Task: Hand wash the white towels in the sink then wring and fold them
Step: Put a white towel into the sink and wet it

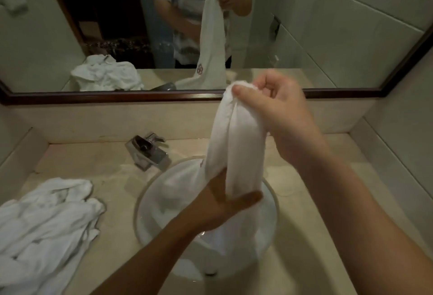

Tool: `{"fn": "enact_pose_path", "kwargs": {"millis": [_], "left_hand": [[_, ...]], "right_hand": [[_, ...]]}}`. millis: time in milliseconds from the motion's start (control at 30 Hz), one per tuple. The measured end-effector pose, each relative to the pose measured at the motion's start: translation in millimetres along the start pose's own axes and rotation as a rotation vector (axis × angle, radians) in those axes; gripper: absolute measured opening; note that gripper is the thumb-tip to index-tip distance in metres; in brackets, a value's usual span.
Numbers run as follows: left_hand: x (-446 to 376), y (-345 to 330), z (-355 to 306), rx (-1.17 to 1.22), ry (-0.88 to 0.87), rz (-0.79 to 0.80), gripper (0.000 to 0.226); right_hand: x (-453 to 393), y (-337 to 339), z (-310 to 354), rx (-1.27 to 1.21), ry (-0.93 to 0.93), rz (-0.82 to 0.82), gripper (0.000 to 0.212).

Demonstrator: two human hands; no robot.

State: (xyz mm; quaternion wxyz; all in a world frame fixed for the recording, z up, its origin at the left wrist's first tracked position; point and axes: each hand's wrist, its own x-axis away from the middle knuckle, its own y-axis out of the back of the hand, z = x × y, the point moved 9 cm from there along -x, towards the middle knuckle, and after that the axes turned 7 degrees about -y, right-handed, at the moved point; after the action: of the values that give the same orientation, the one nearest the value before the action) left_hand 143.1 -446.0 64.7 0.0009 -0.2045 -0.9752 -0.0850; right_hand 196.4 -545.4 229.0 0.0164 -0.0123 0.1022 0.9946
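A white towel (pixel 234 144) hangs upright at the centre of the frame, its lower end trailing into the round sink (pixel 140 203). The right hand (pixel 278 112) pinches its top end between curled fingers and thumb, while the left hand (pixel 225 203) below wraps fingers and thumb around the hanging length. More white towels (pixel 44 219) lie heaped at lower left on the counter (pixel 93 161)

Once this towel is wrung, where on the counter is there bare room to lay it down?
The beige stone counter lies bare right of the round white basin, up to the side wall, and in a strip between the chrome faucet and the heap of white towels. The left front is crowded by that heap.
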Motion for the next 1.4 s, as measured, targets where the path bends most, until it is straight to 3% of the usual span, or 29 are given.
{"fn": "enact_pose_path", "kwargs": {"millis": [100, 233, 300, 400, 500, 633, 733, 833, 967, 1033, 1133, 1267, 1400], "left_hand": [[-6, -12, 29, 0.002, 0.118, -0.107, 0.004], [-4, -22, 70, 0.099, 0.314, -0.011, 0.021], [-4, -16, 81, 0.234, 0.356, -0.053, 0.027], [-13, -4, 81, 0.409, 0.375, -0.184, 0.021], [-35, -5, 76, 0.562, 0.377, -0.201, 0.021], [-62, -16, 92, 0.713, 0.493, -0.213, 0.045], [-88, -17, 103, 0.709, 0.516, -0.247, 0.044], [-122, -12, 98, 0.786, 0.483, -0.3, 0.049], [-167, -4, 84, 0.461, 0.456, -0.388, 0.058], [-181, -4, 80, 0.345, 0.462, -0.417, 0.068], [-197, -6, 80, 0.352, 0.427, -0.446, 0.062], [-212, -8, 93, 0.554, 0.456, -0.406, 0.059], [-226, -10, 98, 0.713, 0.456, -0.336, 0.059]], "right_hand": [[-2, -12, -55, 0.073, -0.136, 0.125, 0.02], [-26, 0, -125, 0.063, -0.303, 0.033, 0.019], [-35, 8, -155, 0.049, -0.393, 0.011, 0.019], [-39, 0, -186, 0.065, -0.479, 0.112, 0.017], [-43, -12, -204, 0.032, -0.526, 0.164, 0.017], [-50, -17, -214, -0.052, -0.543, 0.176, 0.021], [-54, -1, -217, -0.039, -0.495, 0.135, 0.019], [-72, 39, -217, 0.042, -0.409, -0.038, 0.014], [-110, 82, -195, 0.387, -0.21, -0.253, 0.019], [-128, 82, -181, 0.632, -0.08, -0.232, 0.03], [-148, 68, -183, 0.848, 0.049, -0.11, 0.042], [-152, 52, -207, 0.915, 0.129, -0.044, 0.045], [-149, 53, -222, 0.906, 0.173, -0.089, 0.047]]}}
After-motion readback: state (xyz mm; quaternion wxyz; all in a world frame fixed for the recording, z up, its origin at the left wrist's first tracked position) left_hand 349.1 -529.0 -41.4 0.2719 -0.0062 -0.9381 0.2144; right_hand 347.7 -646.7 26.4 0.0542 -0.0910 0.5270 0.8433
